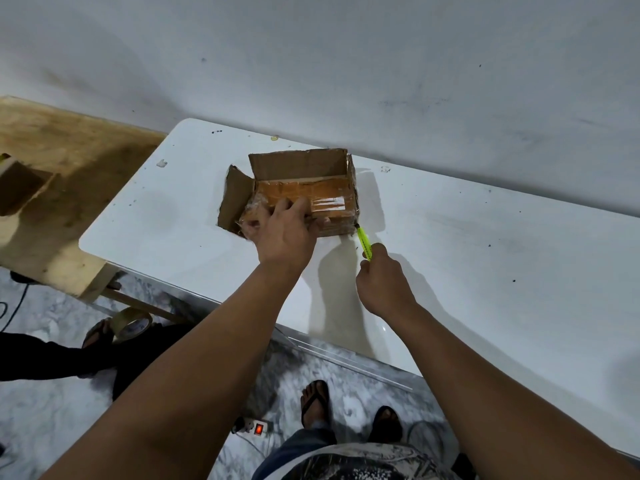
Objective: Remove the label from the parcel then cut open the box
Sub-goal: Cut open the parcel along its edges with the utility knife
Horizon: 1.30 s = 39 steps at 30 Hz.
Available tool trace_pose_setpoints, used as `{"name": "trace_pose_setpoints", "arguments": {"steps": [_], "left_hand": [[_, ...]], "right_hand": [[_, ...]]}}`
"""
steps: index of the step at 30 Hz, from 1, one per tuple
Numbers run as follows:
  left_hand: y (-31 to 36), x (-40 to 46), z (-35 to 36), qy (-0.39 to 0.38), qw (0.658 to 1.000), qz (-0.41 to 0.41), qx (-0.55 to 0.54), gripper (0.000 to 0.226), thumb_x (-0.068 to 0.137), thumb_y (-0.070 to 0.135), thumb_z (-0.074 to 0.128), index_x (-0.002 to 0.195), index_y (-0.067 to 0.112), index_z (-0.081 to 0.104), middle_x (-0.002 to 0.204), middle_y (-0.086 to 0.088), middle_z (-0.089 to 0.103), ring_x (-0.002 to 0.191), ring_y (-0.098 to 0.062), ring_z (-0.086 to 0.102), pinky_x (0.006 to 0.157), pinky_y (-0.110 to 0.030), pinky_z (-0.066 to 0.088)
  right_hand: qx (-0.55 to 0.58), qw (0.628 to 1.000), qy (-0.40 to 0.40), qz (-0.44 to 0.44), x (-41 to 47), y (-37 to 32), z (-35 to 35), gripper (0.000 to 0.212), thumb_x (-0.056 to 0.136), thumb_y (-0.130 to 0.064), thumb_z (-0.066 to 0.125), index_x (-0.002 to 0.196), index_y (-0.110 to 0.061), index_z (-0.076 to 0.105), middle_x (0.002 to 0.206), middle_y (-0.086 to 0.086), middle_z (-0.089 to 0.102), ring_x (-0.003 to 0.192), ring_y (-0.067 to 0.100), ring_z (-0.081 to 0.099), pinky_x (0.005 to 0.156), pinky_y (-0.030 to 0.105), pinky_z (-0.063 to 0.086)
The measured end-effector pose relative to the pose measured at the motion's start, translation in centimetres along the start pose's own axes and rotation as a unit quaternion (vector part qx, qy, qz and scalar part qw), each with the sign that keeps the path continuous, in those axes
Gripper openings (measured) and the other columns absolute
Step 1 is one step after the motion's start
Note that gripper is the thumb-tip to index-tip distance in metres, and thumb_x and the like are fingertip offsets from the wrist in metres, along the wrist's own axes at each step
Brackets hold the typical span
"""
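Far left: one wooden bench (52, 188) beside the white counter (450, 258), one roll of clear tape (131, 323) down on the floor beneath. On the counter, toward the wall: one cardboard box (301, 192), two flaps already standing up, one at the back and one at the left end, tape-wrapped brown top still shut under them. Left hand (280, 230) spread wide and pressed flat on the near part of the box top, fingers fanned over the glossy tape, pinning rather than gripping. A pale rectangle showing on the top just right of the fingers, possibly label remains; too blurred to call. Right hand (384, 282) closed around the tail of one green cutter (363, 242), tip touching the near right corner of the box, low on the edge. Blade itself too small to make out. Judged step: slitting the tape along the near right edge. To do it well: keep the holding palm bearing straight down so the box cannot skid on the slick counter; keep those fanned fingers behind and away from the cutting line; run the tip shallow, only through tape and not into whatever lies inside; draw toward the open side, away from the pinning wrist; follow the seam rather than sawing through cardboard. Count, left to right: one bench, one tape roll, one box, two raised flaps, two hands, one cutter.
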State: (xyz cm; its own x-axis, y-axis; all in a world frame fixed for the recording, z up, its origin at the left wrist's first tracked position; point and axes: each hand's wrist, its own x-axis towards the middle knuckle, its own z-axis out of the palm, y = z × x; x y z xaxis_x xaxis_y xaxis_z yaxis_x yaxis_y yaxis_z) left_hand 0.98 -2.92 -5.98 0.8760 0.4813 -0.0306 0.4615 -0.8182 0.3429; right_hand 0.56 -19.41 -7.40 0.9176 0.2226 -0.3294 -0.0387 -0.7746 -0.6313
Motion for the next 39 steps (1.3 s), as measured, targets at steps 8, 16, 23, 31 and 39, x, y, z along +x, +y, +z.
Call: {"name": "trace_pose_setpoints", "arguments": {"steps": [8,16,23,31,39], "left_hand": [[0.0,0.2,0.1,0.003,1.000,-0.001,0.000,0.022,0.098,0.048,0.056,0.112,0.031,0.059,0.128,0.000,0.059,0.132,-0.039,0.038,0.109,-0.066,0.024],[-0.2,0.4,0.1,0.001,1.000,-0.002,-0.014,0.023,0.098,0.049,0.056,0.110,0.031,0.059,0.128,0.000,0.059,0.132,-0.039,0.037,0.107,-0.067,0.023],[0.1,0.5,-0.1,-0.009,1.000,-0.010,-0.017,0.017,0.099,0.041,0.058,0.112,0.030,0.060,0.131,-0.002,0.057,0.135,-0.041,0.034,0.111,-0.069,0.018],[0.2,0.7,-0.1,-0.011,1.000,-0.011,-0.006,0.019,0.099,0.040,0.058,0.115,0.029,0.059,0.130,-0.003,0.057,0.135,-0.042,0.035,0.109,-0.070,0.018],[0.3,0.8,-0.1,-0.006,1.000,-0.013,-0.010,0.016,0.098,0.037,0.058,0.112,0.028,0.060,0.127,-0.002,0.058,0.133,-0.041,0.035,0.107,-0.064,0.022]], "right_hand": [[-0.014,0.999,0.031,-0.026,-0.3,0.2,-0.1,0.016,0.099,-0.016,0.039,0.114,-0.009,0.043,0.097,0.017,0.060,0.085,0.041,0.056,0.065,0.034,0.036],[0.023,0.999,0.040,-0.028,0.0,0.1,0.1,0.019,0.100,-0.017,0.040,0.116,-0.009,0.044,0.086,0.010,0.052,0.075,0.033,0.047,0.063,0.033,0.034],[0.024,0.998,0.048,-0.031,0.2,0.1,-0.2,0.023,0.100,-0.018,0.040,0.121,-0.012,0.046,0.087,0.012,0.057,0.078,0.036,0.053,0.061,0.032,0.035],[0.096,0.995,0.007,0.006,0.3,-0.4,-1.1,0.015,0.097,-0.021,0.040,0.106,-0.017,0.051,0.097,0.007,0.061,0.084,0.030,0.055,0.063,0.033,0.038],[0.053,0.997,0.046,-0.036,0.0,-0.2,-1.5,0.021,0.099,-0.018,0.041,0.118,-0.014,0.049,0.108,0.013,0.065,0.088,0.036,0.058,0.070,0.037,0.046]]}}
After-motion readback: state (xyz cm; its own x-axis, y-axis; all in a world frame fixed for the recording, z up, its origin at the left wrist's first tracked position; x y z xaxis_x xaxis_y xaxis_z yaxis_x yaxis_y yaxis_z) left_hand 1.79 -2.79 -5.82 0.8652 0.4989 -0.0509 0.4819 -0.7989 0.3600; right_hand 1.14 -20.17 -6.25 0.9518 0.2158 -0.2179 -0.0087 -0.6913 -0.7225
